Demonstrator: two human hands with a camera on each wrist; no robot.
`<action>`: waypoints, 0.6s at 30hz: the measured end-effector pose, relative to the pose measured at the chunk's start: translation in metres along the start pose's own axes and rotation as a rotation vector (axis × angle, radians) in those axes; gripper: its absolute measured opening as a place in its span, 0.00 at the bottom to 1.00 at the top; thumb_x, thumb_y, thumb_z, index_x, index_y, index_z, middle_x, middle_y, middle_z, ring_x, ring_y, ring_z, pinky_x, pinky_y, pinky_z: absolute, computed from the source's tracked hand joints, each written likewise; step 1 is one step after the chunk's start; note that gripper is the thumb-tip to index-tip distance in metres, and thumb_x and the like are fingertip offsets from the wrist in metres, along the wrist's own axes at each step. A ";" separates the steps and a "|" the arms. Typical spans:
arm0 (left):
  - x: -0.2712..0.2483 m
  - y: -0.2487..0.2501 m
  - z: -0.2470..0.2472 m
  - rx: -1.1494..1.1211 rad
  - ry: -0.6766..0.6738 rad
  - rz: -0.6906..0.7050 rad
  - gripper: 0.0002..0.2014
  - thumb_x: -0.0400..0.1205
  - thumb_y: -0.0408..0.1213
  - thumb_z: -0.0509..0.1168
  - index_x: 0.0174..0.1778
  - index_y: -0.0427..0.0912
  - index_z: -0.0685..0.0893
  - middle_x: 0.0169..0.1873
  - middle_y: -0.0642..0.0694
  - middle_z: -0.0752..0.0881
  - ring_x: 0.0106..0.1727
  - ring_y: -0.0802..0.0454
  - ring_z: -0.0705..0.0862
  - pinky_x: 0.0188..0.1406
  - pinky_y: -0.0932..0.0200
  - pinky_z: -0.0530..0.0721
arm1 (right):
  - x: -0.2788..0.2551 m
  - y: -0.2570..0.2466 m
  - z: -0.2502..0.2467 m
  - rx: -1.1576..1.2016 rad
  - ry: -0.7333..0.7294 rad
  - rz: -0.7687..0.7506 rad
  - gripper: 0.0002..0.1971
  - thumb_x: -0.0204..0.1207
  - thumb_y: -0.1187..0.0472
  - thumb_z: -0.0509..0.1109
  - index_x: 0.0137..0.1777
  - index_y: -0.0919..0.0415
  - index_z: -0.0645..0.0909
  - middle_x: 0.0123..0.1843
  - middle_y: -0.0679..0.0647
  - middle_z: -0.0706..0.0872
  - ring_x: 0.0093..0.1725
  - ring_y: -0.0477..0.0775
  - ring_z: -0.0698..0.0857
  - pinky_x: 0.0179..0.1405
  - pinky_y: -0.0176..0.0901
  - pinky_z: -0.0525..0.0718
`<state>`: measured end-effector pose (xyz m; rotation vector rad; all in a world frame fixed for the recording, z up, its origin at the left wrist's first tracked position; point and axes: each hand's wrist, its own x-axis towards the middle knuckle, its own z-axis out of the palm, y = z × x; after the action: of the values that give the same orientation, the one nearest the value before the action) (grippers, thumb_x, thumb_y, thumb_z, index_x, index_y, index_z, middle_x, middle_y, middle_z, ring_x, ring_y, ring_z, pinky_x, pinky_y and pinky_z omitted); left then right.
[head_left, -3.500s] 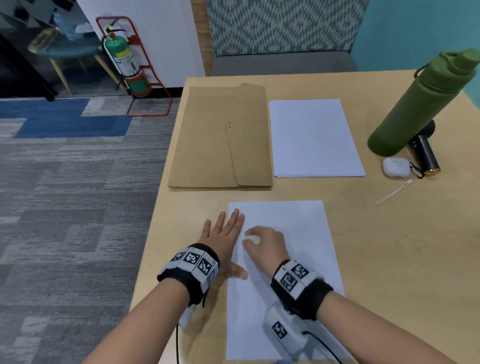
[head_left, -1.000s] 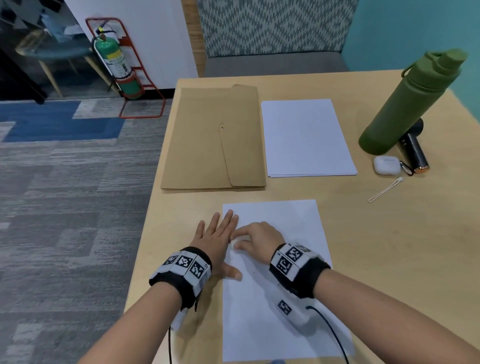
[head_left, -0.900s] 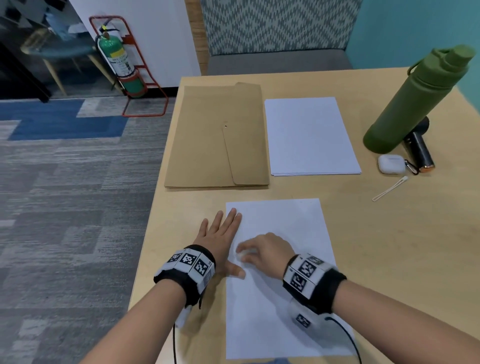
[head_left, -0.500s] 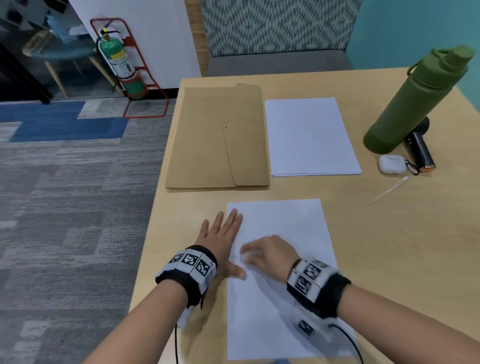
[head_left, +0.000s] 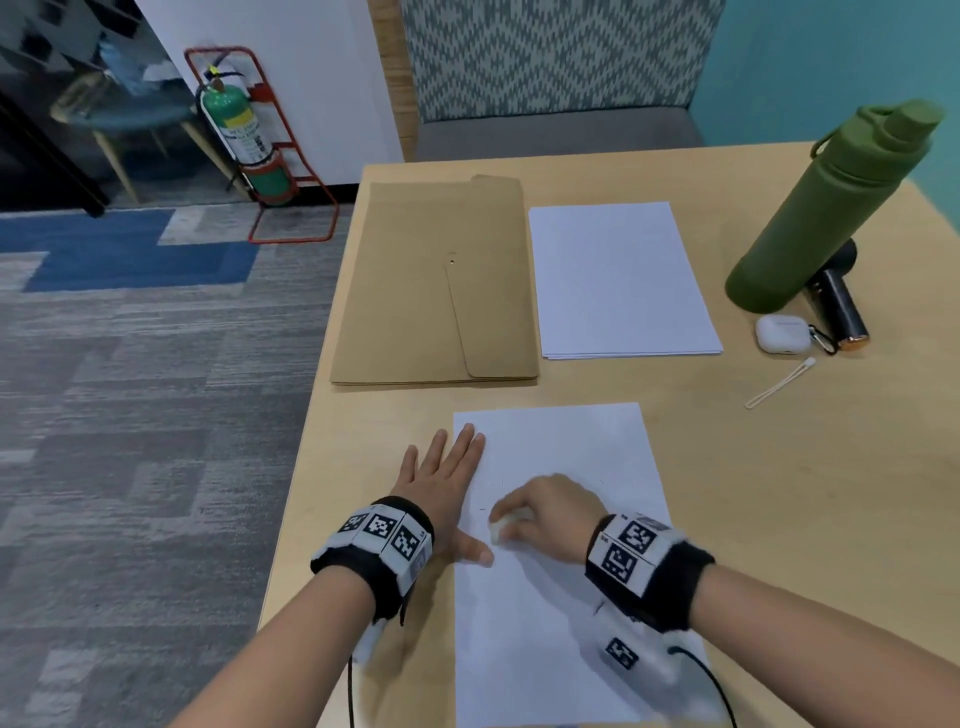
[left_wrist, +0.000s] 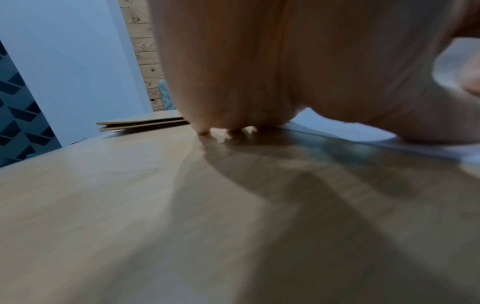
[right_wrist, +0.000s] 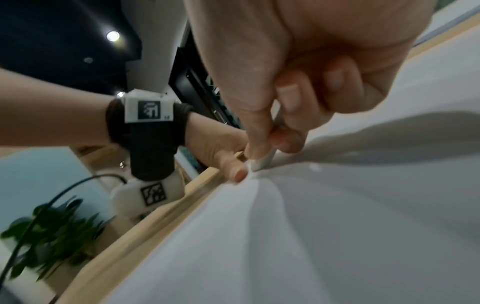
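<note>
We see in the lower middle of the head view a single white sheet of paper (head_left: 571, 447) that lies flat on the light wooden table (head_left: 779, 519), with its long side going away from the person. The left hand (head_left: 441, 478) lies flat with the palm down over the left edge of this sheet, with straight fingers slightly spread. The thumb and the inner fingertips rest on the paper, and the rest of the hand rests on the wood. Just beside it, to the right, the right hand (head_left: 550, 514) has its fingers curled and pinches a small white eraser (head_left: 506, 525) between thumb and forefinger. In the right wrist view the tip of the eraser touches the sheet, close to the left thumb. The two hands are near but we cannot tell whether they touch. Above the sheet, in the middle of the frame, lies a flat brown paper envelope (head_left: 436, 280), and just beside it on the right a thin stack of white paper (head_left: 618, 280). In the upper right stands a tall olive green bottle (head_left: 826, 208). At its foot lie a black cylinder (head_left: 836, 312), a small white earbud case (head_left: 782, 335) and a thin white strap (head_left: 779, 384). In the upper left, on the floor, a green fire extinguisher (head_left: 244, 140) stands in a red stand.
</note>
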<state>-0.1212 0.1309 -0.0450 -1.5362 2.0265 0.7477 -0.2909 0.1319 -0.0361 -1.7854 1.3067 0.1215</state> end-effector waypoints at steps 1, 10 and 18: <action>0.000 0.000 0.000 0.004 0.002 0.002 0.64 0.68 0.65 0.70 0.78 0.47 0.24 0.78 0.52 0.23 0.79 0.45 0.25 0.77 0.40 0.30 | 0.010 -0.002 -0.006 0.014 0.047 0.001 0.14 0.73 0.51 0.69 0.59 0.44 0.84 0.64 0.47 0.85 0.65 0.50 0.80 0.65 0.44 0.77; 0.001 -0.001 0.001 -0.001 0.004 0.003 0.65 0.67 0.66 0.70 0.78 0.47 0.24 0.77 0.53 0.23 0.79 0.46 0.25 0.77 0.40 0.30 | -0.007 -0.005 0.020 0.102 0.014 0.053 0.15 0.73 0.53 0.68 0.59 0.46 0.84 0.64 0.46 0.85 0.65 0.49 0.81 0.65 0.44 0.77; 0.003 -0.001 0.004 0.013 0.020 0.005 0.65 0.67 0.67 0.70 0.79 0.47 0.25 0.78 0.53 0.24 0.80 0.45 0.26 0.77 0.40 0.31 | 0.017 -0.022 0.007 0.121 0.166 0.052 0.16 0.74 0.54 0.67 0.62 0.49 0.82 0.64 0.52 0.86 0.64 0.54 0.81 0.64 0.47 0.78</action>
<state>-0.1204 0.1312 -0.0495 -1.5380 2.0457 0.7226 -0.2632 0.1256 -0.0369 -1.6876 1.4472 -0.0768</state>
